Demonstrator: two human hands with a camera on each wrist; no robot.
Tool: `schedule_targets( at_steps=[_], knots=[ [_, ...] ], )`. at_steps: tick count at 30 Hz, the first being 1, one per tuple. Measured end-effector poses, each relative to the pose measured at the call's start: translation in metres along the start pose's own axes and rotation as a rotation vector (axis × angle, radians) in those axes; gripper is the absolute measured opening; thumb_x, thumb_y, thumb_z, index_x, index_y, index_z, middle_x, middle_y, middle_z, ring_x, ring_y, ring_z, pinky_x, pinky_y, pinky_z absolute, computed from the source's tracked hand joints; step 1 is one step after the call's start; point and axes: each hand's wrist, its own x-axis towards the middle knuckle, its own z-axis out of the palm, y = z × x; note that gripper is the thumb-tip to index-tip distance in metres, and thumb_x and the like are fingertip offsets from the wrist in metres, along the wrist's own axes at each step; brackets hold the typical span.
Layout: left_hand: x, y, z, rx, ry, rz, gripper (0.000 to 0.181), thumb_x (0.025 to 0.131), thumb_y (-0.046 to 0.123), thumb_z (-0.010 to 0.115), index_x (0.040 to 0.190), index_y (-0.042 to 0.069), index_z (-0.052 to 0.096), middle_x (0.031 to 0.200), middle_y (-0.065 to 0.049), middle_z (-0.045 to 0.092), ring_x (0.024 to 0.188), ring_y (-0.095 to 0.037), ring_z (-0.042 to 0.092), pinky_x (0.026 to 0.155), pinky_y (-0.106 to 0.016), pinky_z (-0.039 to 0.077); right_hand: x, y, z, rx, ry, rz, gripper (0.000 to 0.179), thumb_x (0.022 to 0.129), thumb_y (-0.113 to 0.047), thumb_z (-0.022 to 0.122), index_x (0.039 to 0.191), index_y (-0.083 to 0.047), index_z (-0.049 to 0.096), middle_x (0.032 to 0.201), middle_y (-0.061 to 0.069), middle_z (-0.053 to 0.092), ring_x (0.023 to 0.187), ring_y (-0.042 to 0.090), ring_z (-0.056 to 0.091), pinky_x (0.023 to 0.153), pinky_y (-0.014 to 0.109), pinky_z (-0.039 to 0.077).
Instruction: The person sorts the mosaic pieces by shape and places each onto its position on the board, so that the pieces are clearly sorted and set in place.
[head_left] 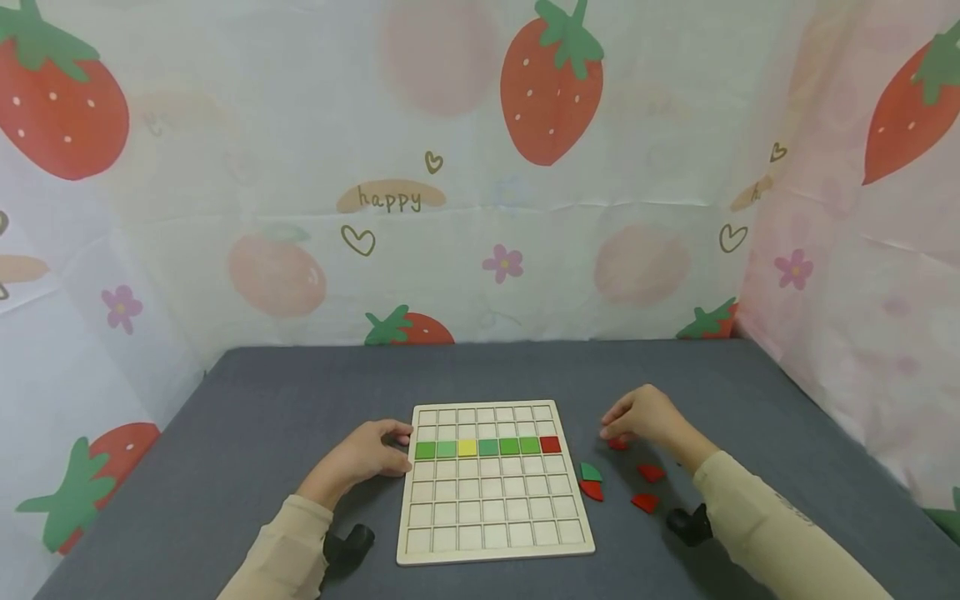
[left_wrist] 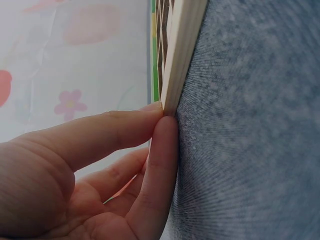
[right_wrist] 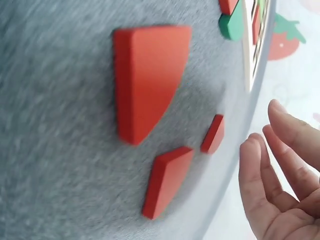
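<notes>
A pale wooden grid board (head_left: 495, 560) lies on the table, with one row of coloured squares, mostly green, plus a yellow square (head_left: 467, 448) and a red square (head_left: 550, 444). My left hand (head_left: 365, 454) touches the board's left side; in the left wrist view its thumb and a finger (left_wrist: 162, 150) meet the board's edge (left_wrist: 179, 60). Over a red wedge-shaped piece (head_left: 618, 444) hovers my right hand (head_left: 645, 417). In the right wrist view that hand (right_wrist: 282, 175) has thumb and fingers apart, nothing between them.
Two more red wedges (head_left: 651, 472) (head_left: 645, 502) lie nearer the right forearm. Against the board's right side are a green wedge (head_left: 591, 472) and a red wedge (head_left: 592, 490). Behind the grey-covered table (head_left: 315, 375) hangs a strawberry-printed cloth (head_left: 285, 150).
</notes>
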Motion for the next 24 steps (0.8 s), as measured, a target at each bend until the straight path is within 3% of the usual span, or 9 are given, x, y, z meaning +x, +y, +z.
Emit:
schedule_targets(
  at_steps=[8, 13, 18, 24],
  knots=[
    [0.0, -0.002, 0.0, -0.012, 0.006, 0.011, 0.058, 0.082, -0.009, 0.07, 0.136, -0.01, 0.051, 0.119, -0.02, 0.055, 0.088, -0.017, 0.066, 0.078, -0.036, 0.062, 0.004, 0.009, 0.0, -0.041, 0.015, 0.038, 0.021, 0.077, -0.01, 0.084, 0.096, -0.002, 0.078, 0.104, 0.017, 0.074, 0.082, 0.02, 0.069, 0.08, 0.043, 0.059],
    [0.001, -0.002, 0.001, -0.011, 0.005, 0.017, 0.058, 0.082, -0.008, 0.07, 0.137, -0.01, 0.051, 0.119, -0.02, 0.055, 0.088, -0.017, 0.066, 0.078, -0.036, 0.062, 0.005, 0.013, 0.002, -0.059, 0.014, 0.037, 0.03, 0.075, -0.007, 0.085, 0.102, 0.002, 0.076, 0.098, 0.015, 0.075, 0.08, 0.017, 0.068, 0.076, 0.039, 0.06],
    [0.0, -0.002, 0.001, -0.003, 0.006, 0.019, 0.059, 0.082, -0.008, 0.07, 0.137, -0.009, 0.051, 0.119, -0.02, 0.055, 0.089, -0.017, 0.066, 0.078, -0.036, 0.061, 0.006, 0.014, 0.005, -0.058, 0.018, 0.035, 0.029, 0.073, -0.002, 0.085, 0.1, 0.004, 0.076, 0.089, 0.011, 0.074, 0.071, 0.014, 0.064, 0.068, 0.031, 0.057],
    [-0.001, 0.0, 0.0, -0.001, 0.007, 0.016, 0.058, 0.082, -0.007, 0.07, 0.137, -0.009, 0.051, 0.119, -0.02, 0.055, 0.089, -0.017, 0.066, 0.079, -0.036, 0.061, 0.009, 0.013, 0.008, -0.072, 0.011, 0.039, 0.027, 0.074, 0.001, 0.083, 0.101, 0.003, 0.076, 0.093, 0.013, 0.073, 0.072, 0.015, 0.062, 0.066, 0.031, 0.056]
  ],
)
